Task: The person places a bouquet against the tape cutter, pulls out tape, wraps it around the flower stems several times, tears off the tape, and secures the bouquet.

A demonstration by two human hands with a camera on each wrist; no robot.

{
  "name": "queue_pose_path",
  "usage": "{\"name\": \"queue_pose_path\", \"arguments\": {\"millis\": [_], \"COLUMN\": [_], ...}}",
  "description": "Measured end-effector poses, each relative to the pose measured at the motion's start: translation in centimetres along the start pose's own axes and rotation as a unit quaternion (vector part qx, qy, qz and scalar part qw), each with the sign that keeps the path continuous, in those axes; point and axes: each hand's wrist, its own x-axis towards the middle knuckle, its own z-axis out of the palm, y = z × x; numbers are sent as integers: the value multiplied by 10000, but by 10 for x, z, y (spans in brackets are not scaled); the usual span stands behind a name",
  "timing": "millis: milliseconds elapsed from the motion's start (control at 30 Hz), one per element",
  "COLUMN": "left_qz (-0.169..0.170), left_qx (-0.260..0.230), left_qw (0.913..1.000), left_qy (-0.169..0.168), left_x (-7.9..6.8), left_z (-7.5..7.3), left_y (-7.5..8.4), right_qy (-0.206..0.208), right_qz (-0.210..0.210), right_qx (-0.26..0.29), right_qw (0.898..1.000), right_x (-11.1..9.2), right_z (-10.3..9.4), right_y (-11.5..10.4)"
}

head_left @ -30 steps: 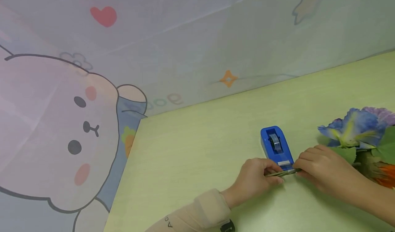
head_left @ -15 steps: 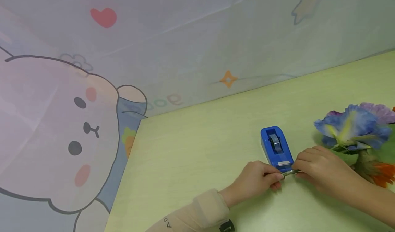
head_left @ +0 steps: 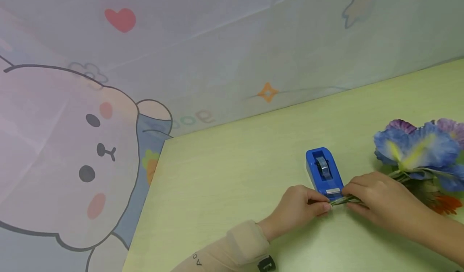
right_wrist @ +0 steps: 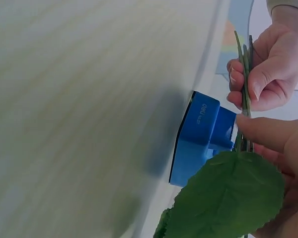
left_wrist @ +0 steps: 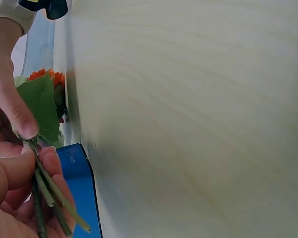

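A bunch of artificial flowers lies across both hands, its blue bloom (head_left: pixel 417 147) and orange bloom (head_left: pixel 445 204) at the right of the head view. My left hand (head_left: pixel 302 207) pinches the green stems (left_wrist: pixel 52 188) near their cut ends, between thumb and fingers. Close beside it, my right hand (head_left: pixel 377 195) grips the same stems nearer the blooms. A large green leaf (right_wrist: pixel 226 196) hangs by the right hand in the right wrist view. Right behind the stems stands a blue tape dispenser (head_left: pixel 324 173) with a roll of clear tape, its front end at the fingertips.
The pale green-yellow table (head_left: pixel 224 175) spreads left of and behind the hands. A printed cloth (head_left: pixel 217 50) with a cartoon bear rises along the table's back and left edges. A dark band (head_left: pixel 266 263) shows at the left wrist.
The bunch has turned in the hands, so the blue bloom faces up more and the purple ones show behind it. The left hand's fingers have shifted along the stems. The dispenser has stayed put.
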Motion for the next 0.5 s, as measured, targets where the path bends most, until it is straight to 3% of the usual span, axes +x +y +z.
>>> {"name": "queue_pose_path", "arguments": {"millis": [333,500], "left_qz": [103,99], "left_qx": [122,167], "left_qw": [9997,9996], "left_qy": [157,223], "left_x": [1,1], "left_z": [1,1], "left_y": [0,1], "right_qy": [-1036,-1352], "right_qz": [614,746], "right_qx": [-314,-371], "right_qw": [9922,9873], "right_x": [0,0], "right_z": [-6,-6], "right_y": [-1,-2]}}
